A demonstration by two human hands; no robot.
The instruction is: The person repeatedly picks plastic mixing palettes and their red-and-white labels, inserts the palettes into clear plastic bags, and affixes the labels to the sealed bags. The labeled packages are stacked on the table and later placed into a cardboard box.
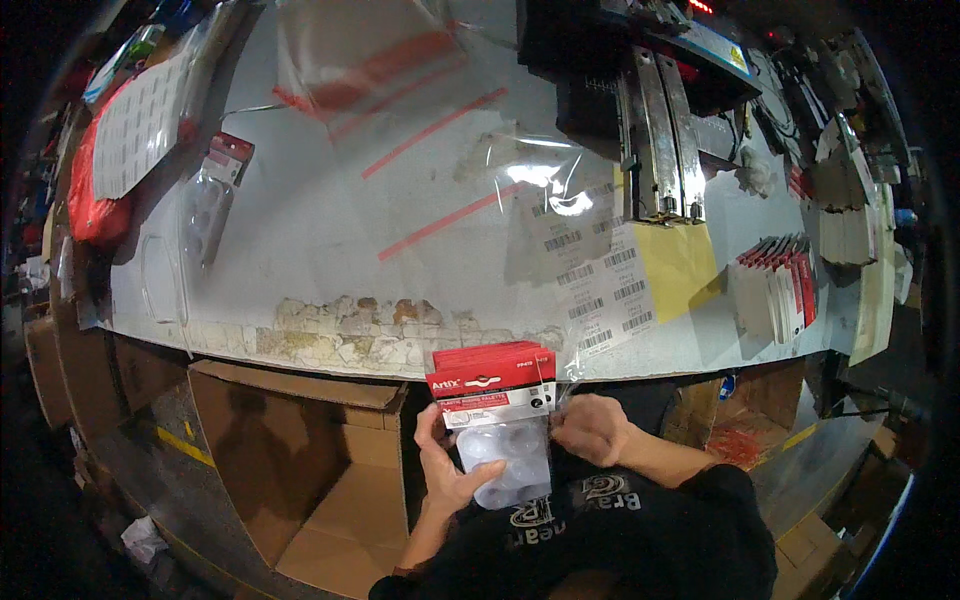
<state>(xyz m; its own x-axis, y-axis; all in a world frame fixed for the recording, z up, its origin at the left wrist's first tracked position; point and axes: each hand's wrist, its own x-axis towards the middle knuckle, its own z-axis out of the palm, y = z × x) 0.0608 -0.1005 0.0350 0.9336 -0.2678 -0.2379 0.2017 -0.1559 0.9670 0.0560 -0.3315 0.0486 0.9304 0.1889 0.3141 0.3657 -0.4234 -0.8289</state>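
My left hand [447,470] grips a stack of clear-bagged plastic paint palettes [507,462] at the table's front edge. Its thumb lies across the front bag, while the other fingers go behind the stack. Red header cards, several deep, top the bags, and the front one has a hanging hole. Just to the right of the stack is my right hand [592,430], its fingers smeared by motion. Whether it touches the bags cannot be made out.
On the grey table [310,215] lie a barcode label sheet [600,280], a single bagged palette [212,200] and a row of red-and-white cards [778,290]. A metal-barred machine [660,140] stands at the back right. Below the front edge is an open cardboard box [290,450].
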